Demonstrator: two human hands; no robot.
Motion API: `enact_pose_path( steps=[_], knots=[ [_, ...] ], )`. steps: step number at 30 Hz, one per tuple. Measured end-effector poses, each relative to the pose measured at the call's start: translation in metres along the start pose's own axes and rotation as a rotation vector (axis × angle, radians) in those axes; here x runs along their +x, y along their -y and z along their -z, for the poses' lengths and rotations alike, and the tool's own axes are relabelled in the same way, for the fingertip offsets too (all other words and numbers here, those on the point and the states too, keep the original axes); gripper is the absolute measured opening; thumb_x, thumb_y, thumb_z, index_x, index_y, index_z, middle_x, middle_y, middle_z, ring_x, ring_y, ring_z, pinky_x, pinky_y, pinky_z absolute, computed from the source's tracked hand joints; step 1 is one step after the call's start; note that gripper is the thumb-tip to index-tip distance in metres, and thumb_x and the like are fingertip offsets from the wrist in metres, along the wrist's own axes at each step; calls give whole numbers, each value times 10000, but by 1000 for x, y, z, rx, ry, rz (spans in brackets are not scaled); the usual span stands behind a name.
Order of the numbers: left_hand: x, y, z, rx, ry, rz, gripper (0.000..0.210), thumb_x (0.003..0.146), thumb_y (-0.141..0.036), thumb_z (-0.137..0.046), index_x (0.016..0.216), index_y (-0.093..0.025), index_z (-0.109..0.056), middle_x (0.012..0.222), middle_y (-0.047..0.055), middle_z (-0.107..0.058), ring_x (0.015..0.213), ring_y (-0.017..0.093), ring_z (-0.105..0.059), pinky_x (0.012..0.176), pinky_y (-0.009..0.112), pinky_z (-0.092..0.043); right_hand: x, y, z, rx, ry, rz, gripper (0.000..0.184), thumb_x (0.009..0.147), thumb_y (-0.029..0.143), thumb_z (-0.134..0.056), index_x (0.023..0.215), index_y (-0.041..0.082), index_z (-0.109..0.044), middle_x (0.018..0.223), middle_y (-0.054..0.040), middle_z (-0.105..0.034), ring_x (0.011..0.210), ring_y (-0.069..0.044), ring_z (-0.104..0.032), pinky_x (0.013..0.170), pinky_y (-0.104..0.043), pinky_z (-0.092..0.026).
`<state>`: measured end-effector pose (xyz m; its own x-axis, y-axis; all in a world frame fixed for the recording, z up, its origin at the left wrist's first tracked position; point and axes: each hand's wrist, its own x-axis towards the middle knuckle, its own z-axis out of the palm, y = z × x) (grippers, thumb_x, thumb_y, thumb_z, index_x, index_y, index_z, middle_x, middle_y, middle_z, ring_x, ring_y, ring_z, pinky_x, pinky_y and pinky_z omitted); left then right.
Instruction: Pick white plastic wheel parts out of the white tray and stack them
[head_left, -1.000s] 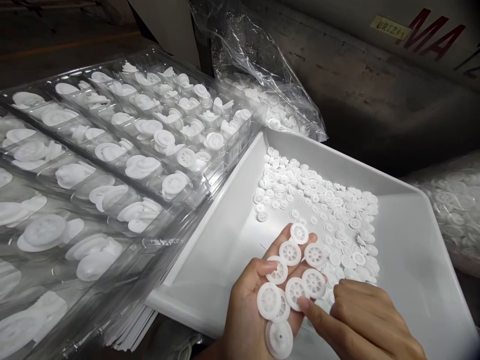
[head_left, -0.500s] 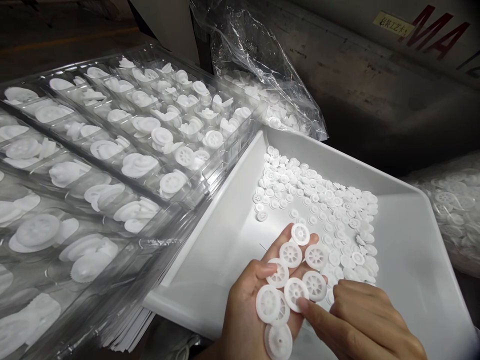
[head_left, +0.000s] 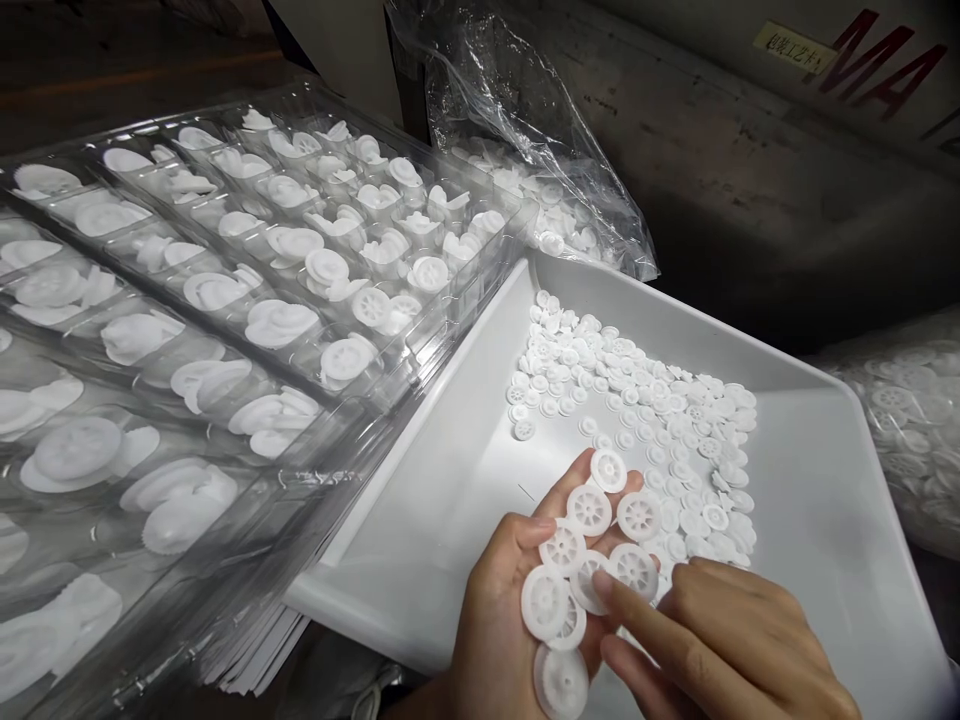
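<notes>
Palm up over the grey bin (head_left: 390, 560), my left hand (head_left: 499, 610) carries several white plastic gear wheels (head_left: 589, 510), spread across its palm and fingers. Most have spokes; the lowest gear wheel (head_left: 561, 682) has a more solid face. The left thumb rests at the rim of one wheel. My right hand (head_left: 739, 635) comes in from the lower right. Its index fingertip touches a wheel near the middle of the left palm and partly covers it. The right thumb is apart from the index finger, the other fingers are curled, and nothing is gripped between them.
Many small white wheels (head_left: 637, 390) lie across the bin floor. On the left, a clear compartment tray (head_left: 300, 440) holds white parts, with stacked sheets (head_left: 247, 650) below. A clear bag (head_left: 555, 190) of parts stands behind, another bag (head_left: 911, 420) at right.
My right index finger has shifted slightly up over the middle wheel, and its thumb now shows apart below. The left hand with its wheels has moved slightly right in view.
</notes>
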<state>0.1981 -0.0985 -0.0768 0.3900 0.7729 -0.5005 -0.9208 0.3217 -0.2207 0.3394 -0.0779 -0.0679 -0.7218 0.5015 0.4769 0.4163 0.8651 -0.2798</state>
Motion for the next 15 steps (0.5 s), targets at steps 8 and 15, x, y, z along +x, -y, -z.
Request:
enact_pose_path(
  steps=[8,15],
  knots=[
    [4,0,4,27,-11,20,513,809,-265,-397,1312,-193,-463,1239,111,-595,1054,223,-582,977,345,-346,9,-1,7,-101,126,45,247,820,177,-653,1006,17,-633,489,12,-487,393,-99,-440,372,-249,-343],
    [2,0,0,66,-35,-20,495,834,-258,-342,1305,-170,-469,1181,127,-632,1005,227,-620,877,327,-409,-4,0,3,-67,22,3,197,809,85,-624,1005,58,-623,491,31,-454,399,-88,-403,396,-255,-300]
  ],
)
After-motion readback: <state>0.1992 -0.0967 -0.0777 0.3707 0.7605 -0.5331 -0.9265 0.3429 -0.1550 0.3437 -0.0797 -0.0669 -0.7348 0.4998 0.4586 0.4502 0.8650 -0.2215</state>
